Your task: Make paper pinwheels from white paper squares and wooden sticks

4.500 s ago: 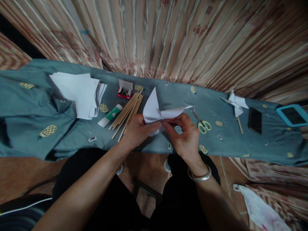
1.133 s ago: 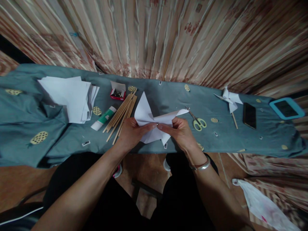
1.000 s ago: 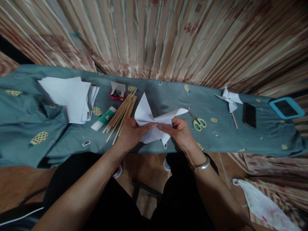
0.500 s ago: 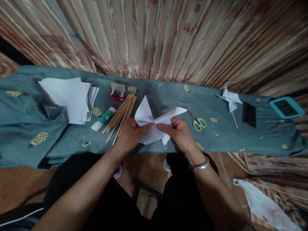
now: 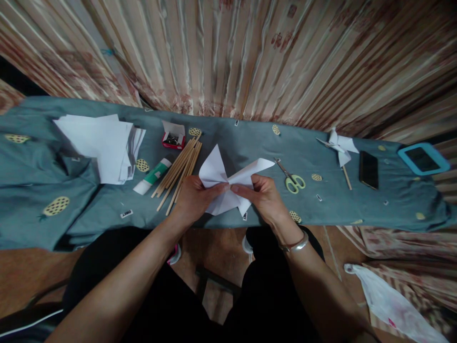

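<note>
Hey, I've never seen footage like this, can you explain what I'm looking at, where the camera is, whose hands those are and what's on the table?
The camera sits on a person's head, looking down at their own bare hands. The left hand and right hand pinch the middle of a folded white paper pinwheel above a blue-grey cloth-covered table. On the cloth lie a stack of white paper sheets, a green-and-white glue stick, a bundle of thin wooden sticks, a small red box, yellow-handled scissors, a finished white pinwheel on a stick and a black phone.

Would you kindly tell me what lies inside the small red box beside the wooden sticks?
The red box stands open, its white lid flap raised. Inside lies a dark heap of small shiny metal bits; what exactly they are is too small to tell, and the box's bottom is covered by them.
</note>
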Motion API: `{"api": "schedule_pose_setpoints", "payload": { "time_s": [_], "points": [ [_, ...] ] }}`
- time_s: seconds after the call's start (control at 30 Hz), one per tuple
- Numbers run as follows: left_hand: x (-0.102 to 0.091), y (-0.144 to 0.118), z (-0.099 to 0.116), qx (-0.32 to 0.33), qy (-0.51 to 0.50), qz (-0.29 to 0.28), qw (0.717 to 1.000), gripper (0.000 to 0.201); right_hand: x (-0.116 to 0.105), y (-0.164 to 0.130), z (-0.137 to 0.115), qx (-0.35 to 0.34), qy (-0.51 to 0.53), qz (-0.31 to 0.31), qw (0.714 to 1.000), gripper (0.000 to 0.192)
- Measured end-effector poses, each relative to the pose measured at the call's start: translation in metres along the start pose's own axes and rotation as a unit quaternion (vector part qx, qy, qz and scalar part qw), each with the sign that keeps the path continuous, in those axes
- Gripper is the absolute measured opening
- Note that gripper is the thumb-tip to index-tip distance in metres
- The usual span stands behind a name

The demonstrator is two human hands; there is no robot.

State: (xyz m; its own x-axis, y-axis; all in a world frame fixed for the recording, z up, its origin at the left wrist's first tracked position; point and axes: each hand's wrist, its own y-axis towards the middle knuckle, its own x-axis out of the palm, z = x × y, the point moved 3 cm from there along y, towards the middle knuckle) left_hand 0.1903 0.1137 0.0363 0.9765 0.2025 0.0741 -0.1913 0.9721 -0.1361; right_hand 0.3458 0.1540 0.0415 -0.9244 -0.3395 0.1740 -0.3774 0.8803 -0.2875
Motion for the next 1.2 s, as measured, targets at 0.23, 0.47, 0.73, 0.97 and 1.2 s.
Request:
{"api": "schedule_pose_setpoints", "payload": {
  "time_s": [0.23, 0.47, 0.73, 0.97, 1.2],
  "points": [
    [-0.001, -0.0003, 0.0039, 0.001, 0.024, 0.002, 1.0, 0.019, 0.0021, -0.0005, -0.0006, 0.001, -0.001, 0.0, 1.0, 0.025],
    [-0.0013, 0.0003, -0.0014, 0.007, 0.013, 0.008, 1.0, 0.017, 0.0034, -0.0022, -0.0013, 0.014, 0.012, -0.006, 1.0, 0.026],
    [-0.0008, -0.0019, -0.0005, -0.013, 0.011, 0.005, 1.0, 0.019, 0.0039, -0.0024, 0.001, 0.017, 0.017, -0.007, 1.0, 0.027],
    [0.0004, -0.0027, 0.0006, -0.011, 0.017, 0.006, 1.0, 0.016, 0.002, -0.0016, 0.0046, 0.022, 0.011, -0.005, 1.0, 0.03],
    [0.0013, -0.0021, 0.0017, -0.001, -0.002, 0.008, 1.0, 0.018, 0.0018, -0.0013, 0.0054, 0.012, 0.006, 0.006, 1.0, 0.034]
  ]
}}
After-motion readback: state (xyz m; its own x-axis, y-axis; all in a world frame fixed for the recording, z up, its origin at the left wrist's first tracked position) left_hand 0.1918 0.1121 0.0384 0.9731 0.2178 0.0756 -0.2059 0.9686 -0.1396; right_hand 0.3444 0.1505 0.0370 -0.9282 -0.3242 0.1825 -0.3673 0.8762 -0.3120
